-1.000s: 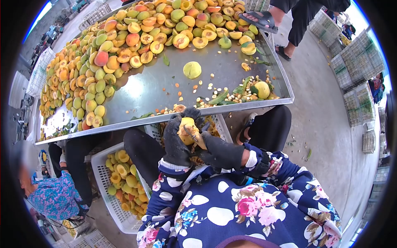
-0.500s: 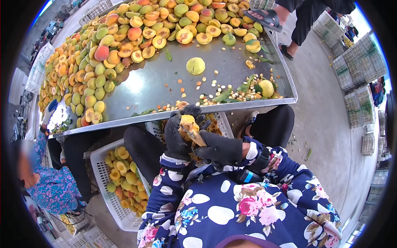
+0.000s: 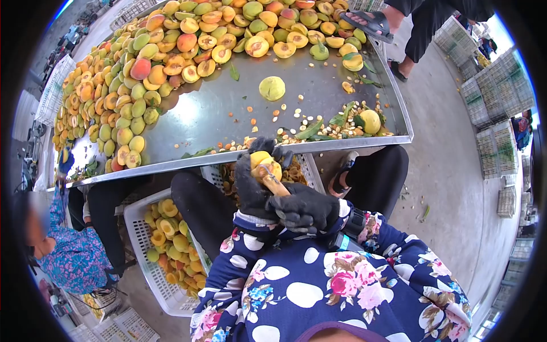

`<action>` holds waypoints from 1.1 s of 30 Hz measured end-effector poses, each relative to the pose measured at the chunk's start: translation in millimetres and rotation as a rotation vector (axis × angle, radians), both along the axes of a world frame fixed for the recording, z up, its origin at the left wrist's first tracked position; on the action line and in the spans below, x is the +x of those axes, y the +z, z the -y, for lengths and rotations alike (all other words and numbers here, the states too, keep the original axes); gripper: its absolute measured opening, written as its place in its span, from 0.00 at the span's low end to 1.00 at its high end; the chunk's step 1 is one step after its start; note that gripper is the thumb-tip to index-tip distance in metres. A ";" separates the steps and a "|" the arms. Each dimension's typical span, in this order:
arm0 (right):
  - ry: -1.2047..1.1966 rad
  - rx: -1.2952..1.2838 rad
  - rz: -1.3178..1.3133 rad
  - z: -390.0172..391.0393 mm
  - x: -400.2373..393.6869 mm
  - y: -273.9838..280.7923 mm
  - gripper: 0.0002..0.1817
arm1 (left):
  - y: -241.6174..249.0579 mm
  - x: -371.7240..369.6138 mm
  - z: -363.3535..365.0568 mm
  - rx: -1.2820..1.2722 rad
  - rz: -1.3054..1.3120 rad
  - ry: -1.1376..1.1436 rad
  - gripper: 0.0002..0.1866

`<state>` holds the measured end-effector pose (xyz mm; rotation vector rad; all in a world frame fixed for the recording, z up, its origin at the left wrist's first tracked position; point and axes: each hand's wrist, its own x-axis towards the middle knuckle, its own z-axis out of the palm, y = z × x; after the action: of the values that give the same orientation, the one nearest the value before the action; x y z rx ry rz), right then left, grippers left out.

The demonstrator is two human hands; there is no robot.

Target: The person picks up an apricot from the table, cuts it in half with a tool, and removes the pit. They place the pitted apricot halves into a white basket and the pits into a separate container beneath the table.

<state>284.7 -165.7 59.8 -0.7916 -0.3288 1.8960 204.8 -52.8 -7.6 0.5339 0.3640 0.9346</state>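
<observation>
Metal table: grey, smooth sheet-metal table (image 3: 216, 122) with a raised rim, set just beyond the fingertips; glossy, reflecting light at its middle.
Fruit heap: green, yellow and orange-red fruit pile (image 3: 141, 69), rounded whole pieces and cut halves, beyond the fingers and to the left.
Left hand: black-gloved left hand (image 3: 252, 191), fingers curled around a yellow-orange fruit (image 3: 265, 161), gripping it near the table's front rim. Fruit flesh is moist-looking and irregularly opened.
Right hand: black-gloved right hand (image 3: 310, 210), fingers folded together around a slim tool with a tan handle (image 3: 276, 184); tool tip meets the fruit. Thumb placement cannot be told.
Change: right hand has rolled, bringing its curled fingers into view; the tool remains at the fruit, so work on that piece appears unfinished.
Loose debris: pale oval kernels (image 3: 341, 132) and flat green leaves (image 3: 310, 130), beyond the fingertips and to the right.
Crate: white, slotted plastic crate (image 3: 137, 228), left of and lower than the left fingers, holding fruit pieces.
Co-worker: blue-gloved hand (image 3: 66, 161) at the table's far-left end, well apart from both hands.
</observation>
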 end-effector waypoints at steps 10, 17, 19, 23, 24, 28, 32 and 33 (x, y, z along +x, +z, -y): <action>0.061 -0.083 0.378 11.7 18.5 -6.0 0.13 | 76.3 -71.5 -26.3 0.488 -0.473 0.467 0.20; 0.238 -0.260 0.538 27.2 26.7 -54.1 0.14 | 72.4 -229.7 -77.7 0.542 -1.578 0.113 0.14; 0.227 -0.272 0.528 25.0 26.4 -61.7 0.14 | 74.0 -219.0 -81.3 0.765 -1.996 0.019 0.16; 0.187 -0.233 0.544 25.7 27.9 -83.0 0.13 | 101.2 -113.6 -92.9 0.794 -1.261 -0.087 0.18; 0.177 -0.230 0.546 27.0 29.9 -88.4 0.13 | 105.3 -78.7 -94.6 0.776 -1.144 -0.179 0.19; 0.105 -0.304 0.491 32.0 36.2 -100.2 0.16 | 64.5 44.3 -150.5 1.397 -0.947 -0.359 0.24; 0.086 -0.365 0.539 29.2 39.4 -103.5 0.21 | 30.6 151.2 -150.4 1.521 -1.285 -0.298 0.32; 0.087 -0.345 0.576 29.6 39.4 -109.3 0.20 | 17.2 157.5 -153.4 1.635 -1.324 -0.280 0.30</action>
<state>324.1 -195.4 -49.5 -1.5837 -0.3952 1.7966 362.3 100.6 9.7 2.6610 0.6046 0.2713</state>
